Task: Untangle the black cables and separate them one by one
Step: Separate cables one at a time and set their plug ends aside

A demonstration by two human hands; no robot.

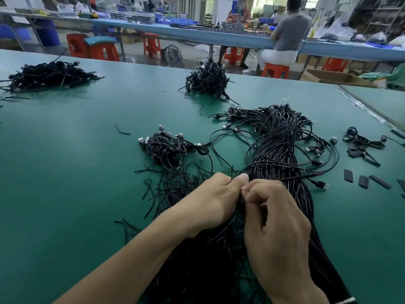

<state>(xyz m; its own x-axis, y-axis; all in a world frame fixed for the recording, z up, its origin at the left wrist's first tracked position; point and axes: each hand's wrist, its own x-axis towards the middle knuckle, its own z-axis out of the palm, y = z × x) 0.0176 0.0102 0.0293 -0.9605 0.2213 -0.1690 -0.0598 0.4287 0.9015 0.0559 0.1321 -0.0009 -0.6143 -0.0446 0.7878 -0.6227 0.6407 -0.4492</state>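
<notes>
A thick bundle of long black USB cables point(276, 150) runs from the table's middle right down toward me, its plugs fanned out at the far end. My left hand point(213, 200) and my right hand point(278, 229) meet over the bundle's near part, fingertips together. Both pinch thin black cable ends at the spot where the thumbs touch; one strand point(221, 163) loops away from there toward the left. A smaller tangle of short cables with plugs point(173, 150) lies just left of the bundle, with loose strands trailing below it.
Two more black cable heaps sit on the green table point(65, 172): one at far left point(50, 74), one at the far middle point(208, 81). A small cable knot point(361, 142) and flat black sleeve pieces point(363, 181) lie at right. People sit on orange stools at a bench behind.
</notes>
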